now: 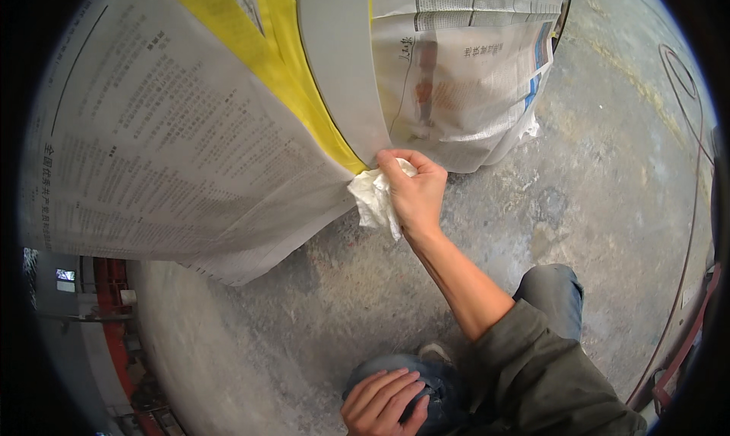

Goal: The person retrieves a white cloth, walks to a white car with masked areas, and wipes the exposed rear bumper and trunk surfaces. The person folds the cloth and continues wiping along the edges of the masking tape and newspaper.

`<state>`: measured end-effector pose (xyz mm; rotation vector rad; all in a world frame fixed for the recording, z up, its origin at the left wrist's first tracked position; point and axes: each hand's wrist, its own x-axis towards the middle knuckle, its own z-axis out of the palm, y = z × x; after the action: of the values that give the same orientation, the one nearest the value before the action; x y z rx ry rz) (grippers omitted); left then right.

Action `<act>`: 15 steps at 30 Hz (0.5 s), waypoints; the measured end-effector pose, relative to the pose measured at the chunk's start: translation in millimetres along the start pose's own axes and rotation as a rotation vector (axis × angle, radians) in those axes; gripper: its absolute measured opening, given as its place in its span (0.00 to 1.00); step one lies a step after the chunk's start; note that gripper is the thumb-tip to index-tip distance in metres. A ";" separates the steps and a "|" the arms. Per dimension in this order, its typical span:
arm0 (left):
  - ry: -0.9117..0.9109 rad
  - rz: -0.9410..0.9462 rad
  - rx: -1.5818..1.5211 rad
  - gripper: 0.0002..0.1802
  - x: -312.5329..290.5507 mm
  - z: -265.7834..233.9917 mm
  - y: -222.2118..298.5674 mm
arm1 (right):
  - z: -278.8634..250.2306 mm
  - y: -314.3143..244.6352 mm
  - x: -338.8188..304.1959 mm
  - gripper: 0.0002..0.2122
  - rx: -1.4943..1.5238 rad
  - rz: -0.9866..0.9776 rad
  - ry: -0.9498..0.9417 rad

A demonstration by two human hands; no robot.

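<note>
My right hand (422, 196) reaches in from the lower right and pinches a crumpled white wipe (375, 200), cloth or paper. Its fingertips press the wipe against the lower end of a smooth grey curved strip (338, 52). Yellow masking tape (296, 94) runs along the strip's left edge and narrows to a point beside the wipe. Newspaper sheets cover the surface on both sides: a large one (182, 132) on the left and another (464, 94) on the right. My left hand (384, 405) rests over my knee, fingers laid out and holding nothing.
Below is a stained grey concrete floor (487, 231). A thin hose or cable (688, 238) curves along it at the right, near a red metal piece (688, 345). Red framework (114, 322) stands at the lower left. My knees and a shoe are close beneath.
</note>
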<state>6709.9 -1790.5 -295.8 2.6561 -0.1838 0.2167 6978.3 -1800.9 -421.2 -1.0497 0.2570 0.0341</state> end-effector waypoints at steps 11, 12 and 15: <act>0.004 0.008 -0.003 0.08 -2.0 3.3 -3.2 | 2.6 -1.9 -4.9 0.12 -0.002 -0.030 -0.020; 0.002 0.004 -0.004 0.08 -1.5 3.2 -3.1 | 0.8 -1.4 -3.1 0.12 -0.009 -0.025 -0.014; -0.002 -0.004 -0.005 0.08 -0.1 2.4 -2.3 | 3.1 -4.9 -8.0 0.11 0.008 -0.034 0.002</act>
<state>6710.4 -1789.5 -299.0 2.6515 -0.1801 0.2119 6971.9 -1799.9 -413.7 -1.0464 0.2414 0.0017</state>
